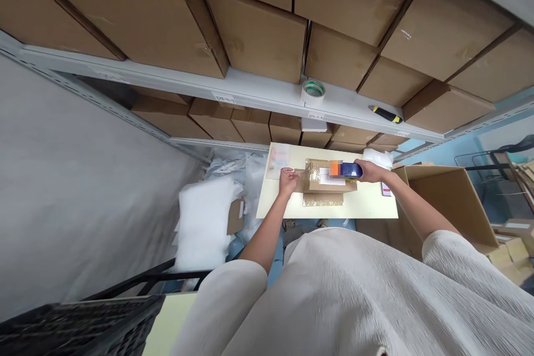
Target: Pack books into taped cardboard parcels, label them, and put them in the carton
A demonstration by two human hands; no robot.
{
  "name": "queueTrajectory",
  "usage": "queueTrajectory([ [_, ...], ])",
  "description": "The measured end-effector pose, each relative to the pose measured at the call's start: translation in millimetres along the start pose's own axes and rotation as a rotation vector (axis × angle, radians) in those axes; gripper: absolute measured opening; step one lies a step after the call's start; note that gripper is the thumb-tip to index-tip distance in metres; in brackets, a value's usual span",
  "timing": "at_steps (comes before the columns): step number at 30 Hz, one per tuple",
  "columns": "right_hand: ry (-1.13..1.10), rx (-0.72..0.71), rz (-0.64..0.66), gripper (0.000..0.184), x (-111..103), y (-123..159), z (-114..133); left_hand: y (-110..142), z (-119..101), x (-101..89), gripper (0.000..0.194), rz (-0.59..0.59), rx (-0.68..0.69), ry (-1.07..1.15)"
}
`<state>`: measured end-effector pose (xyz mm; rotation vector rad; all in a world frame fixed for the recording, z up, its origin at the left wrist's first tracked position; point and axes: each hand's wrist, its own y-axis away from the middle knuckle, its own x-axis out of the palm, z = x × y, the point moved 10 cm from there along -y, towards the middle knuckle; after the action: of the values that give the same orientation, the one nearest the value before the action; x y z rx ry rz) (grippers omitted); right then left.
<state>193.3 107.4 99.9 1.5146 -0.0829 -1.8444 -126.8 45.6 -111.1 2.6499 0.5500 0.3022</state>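
My right hand [369,171] grips a blue tape dispenser [351,170] by its right end. The dispenser's other end, blurred orange, lies over a small cardboard box [330,186] on the cream table. A white label [327,177] shows on the box, with shiny clear tape around it. Left of the box, my left hand [287,181] has its fingers curled and pinched at the end of a strip of packing tape [301,172]. The fingertips are small in view. Below the box's front edge lies a flat brown piece with shiny tape [323,199].
A shelf [258,86] stacked with cardboard boxes runs above the table [279,208]. It bears a tape roll [313,90] and a black-yellow knife [386,114]. A phone [386,189] lies at the table's right; a large open carton [448,200] stands beyond. White foam packing [204,222] is left.
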Motion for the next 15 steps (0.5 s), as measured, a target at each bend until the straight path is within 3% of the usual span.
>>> queueTrajectory([
  [5, 0.001, 0.021, 0.003, 0.036, 0, 0, 5, 6, 25, 22.3, 0.037, 0.036, -0.108, -0.053],
  [10, 0.031, 0.046, 0.005, 0.036, 0, -1, 8, 11, 30, 39.2, 0.045, 0.073, -0.097, -0.071],
  [15, 0.046, 0.031, 0.0, 0.036, 0, -2, 13, 13, 22, 31.3, 0.052, -0.029, -0.053, -0.145],
])
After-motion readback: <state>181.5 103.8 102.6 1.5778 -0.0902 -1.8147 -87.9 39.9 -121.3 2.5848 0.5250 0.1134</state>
